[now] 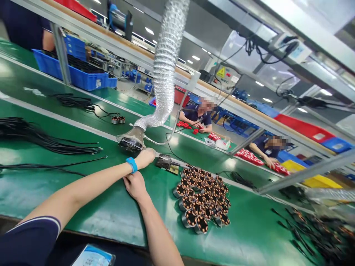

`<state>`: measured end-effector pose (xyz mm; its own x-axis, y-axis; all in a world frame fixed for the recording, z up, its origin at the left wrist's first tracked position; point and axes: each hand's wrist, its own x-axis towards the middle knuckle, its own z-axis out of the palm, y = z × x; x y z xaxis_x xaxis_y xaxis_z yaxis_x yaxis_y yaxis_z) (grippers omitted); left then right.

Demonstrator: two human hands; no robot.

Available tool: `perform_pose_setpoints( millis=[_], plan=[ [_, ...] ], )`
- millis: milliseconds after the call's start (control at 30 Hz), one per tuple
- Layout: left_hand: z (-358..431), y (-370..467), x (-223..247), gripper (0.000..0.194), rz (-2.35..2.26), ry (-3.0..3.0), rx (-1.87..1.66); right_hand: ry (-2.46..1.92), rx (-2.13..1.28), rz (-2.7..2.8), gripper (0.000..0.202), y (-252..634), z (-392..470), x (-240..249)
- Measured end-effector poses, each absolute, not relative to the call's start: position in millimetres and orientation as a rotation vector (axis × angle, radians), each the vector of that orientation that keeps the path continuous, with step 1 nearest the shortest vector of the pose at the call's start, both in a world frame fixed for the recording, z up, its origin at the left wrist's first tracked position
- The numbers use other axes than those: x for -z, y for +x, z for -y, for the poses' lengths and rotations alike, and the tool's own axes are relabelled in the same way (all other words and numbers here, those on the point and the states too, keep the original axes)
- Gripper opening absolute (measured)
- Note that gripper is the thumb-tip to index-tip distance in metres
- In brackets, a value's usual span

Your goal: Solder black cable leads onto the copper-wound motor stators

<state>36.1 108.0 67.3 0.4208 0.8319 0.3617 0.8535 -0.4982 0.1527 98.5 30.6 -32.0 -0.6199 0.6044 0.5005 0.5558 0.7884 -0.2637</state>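
My left hand [146,158], with a blue band at the wrist, reaches across in front of the fume hood [131,142] at the end of the silver duct. Its fingers are smeared, so any hold is unclear. Beneath that wrist, low over the green bench, is my right hand [135,184]. Its fingers curl inward; whatever they hold is hidden. Just right of the left hand lies a dark metal device [164,162] on a small plate. Farther right stands a cluster of motor stators [203,195] with copper windings, packed close together.
Bundles of black cables [41,136] lie at the left, and more leads [313,229] at the far right. Two loose stators [118,119] sit behind the pale strip. The flexible duct [166,62] hangs overhead. Blue bins [85,75] and co-workers are across the bench.
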Motion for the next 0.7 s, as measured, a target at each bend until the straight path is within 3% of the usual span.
perform_pose_setpoints(
  millis=[133, 300, 400, 500, 700],
  plan=[
    [-85.1, 13.0, -65.9, 0.026, 1.503, -2.583, 0.779, -0.89, -0.124, 2.311, 0.021, 100.7, -27.2, 29.6],
    [-76.9, -65.4, -69.9, 0.042, 1.754, -1.913, 1.561, -0.995, -0.112, 1.971, 0.028, 108.4, -36.2, -1.1],
    [-85.5, -93.0, -62.1, 0.049, 1.917, -1.913, 1.833, -1.039, -0.078, 1.769, 0.039, 108.1, -64.1, -29.3],
    [-91.4, -95.6, -51.3, 0.051, 1.969, -1.957, 1.855, -1.023, -0.157, 1.823, 0.049, 99.4, -95.6, -48.4],
    [-85.4, -82.7, -45.3, 0.054, 1.992, -1.88, 1.883, -0.952, -0.147, 1.843, 0.048, 92.8, -120.6, -44.6]
  ],
)
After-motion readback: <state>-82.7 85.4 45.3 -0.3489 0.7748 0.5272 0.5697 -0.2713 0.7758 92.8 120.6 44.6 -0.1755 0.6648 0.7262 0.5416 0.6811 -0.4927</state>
